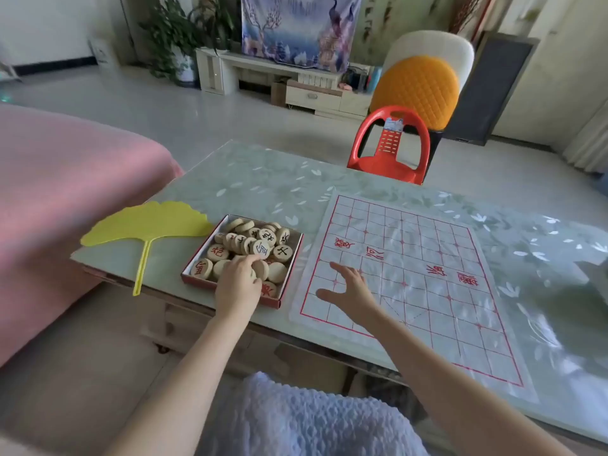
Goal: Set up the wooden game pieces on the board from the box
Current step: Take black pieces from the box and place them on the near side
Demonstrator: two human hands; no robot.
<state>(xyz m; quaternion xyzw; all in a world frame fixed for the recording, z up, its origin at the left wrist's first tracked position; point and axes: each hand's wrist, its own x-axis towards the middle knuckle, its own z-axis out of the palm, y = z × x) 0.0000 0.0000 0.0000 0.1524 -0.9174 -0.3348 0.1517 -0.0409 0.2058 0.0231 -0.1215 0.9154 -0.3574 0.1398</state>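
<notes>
Box (200, 282): on the counter (263, 185), just left of the board (411, 291), heaped with wooden pieces (260, 246)
Left hand (238, 284): nearer, inside the box, fingers curled round one piece
Right hand (353, 291): fingers spread over the board's near-left corner

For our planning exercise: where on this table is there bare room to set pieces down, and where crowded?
Free: the board, bare except under the right hand at its near-left corner; the table beyond the box and fan. Crowded: the box, where the left hand grips pieces.
</notes>
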